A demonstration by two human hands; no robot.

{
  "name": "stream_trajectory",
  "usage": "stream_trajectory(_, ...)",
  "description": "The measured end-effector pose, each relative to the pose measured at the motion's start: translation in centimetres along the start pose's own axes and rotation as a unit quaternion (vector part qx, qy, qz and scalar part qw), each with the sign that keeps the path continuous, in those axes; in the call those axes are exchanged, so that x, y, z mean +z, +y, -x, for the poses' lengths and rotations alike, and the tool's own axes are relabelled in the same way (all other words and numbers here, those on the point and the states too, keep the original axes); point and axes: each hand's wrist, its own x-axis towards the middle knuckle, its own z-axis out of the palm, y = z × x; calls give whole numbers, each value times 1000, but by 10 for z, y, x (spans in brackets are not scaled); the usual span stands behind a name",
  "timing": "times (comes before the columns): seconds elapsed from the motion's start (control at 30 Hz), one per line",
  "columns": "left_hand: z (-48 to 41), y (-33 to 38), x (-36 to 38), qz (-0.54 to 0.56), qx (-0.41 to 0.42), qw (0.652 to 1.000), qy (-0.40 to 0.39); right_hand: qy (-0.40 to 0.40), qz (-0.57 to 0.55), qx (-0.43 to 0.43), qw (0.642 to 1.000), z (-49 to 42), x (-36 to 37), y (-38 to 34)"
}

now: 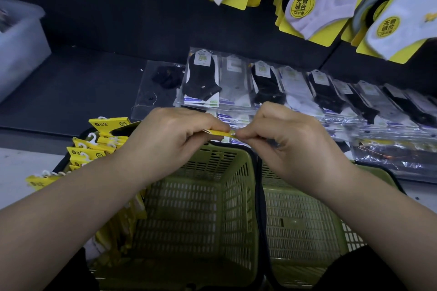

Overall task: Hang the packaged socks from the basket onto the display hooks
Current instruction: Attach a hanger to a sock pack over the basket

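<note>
We're looking at an olive-green basket point(238, 196) with a slotted grid pattern all over, packaged socks point(94, 152) on bright yellow cards, white hanging socks point(331, 0) with yellow round stickers point(302, 6) lettered in black, plus black, grey and white bagged socks point(201, 78) on a black shelf point(82, 82).

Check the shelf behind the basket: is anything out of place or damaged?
Yes. Left of the bagged socks, a loose black sock lies crumpled and unpacked on clear plastic, with a stray thread beside it. Nothing odd shows on the pack pinched by the left hand and right hand.
</note>
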Motion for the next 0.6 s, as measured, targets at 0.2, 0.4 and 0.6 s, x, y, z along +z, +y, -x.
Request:
stream_trajectory(0.2,0,-4,-1,-30,34,999,19,0,-84,82,993,1,2,0)
stream_trajectory(0.4,-2,-1,3,43,-11,999,11,23,-49,53,997,2,3,-3)
stream_trajectory(0.6,-2,2,6,131,-78,988,23,21,-79,81,993,0,1,1)
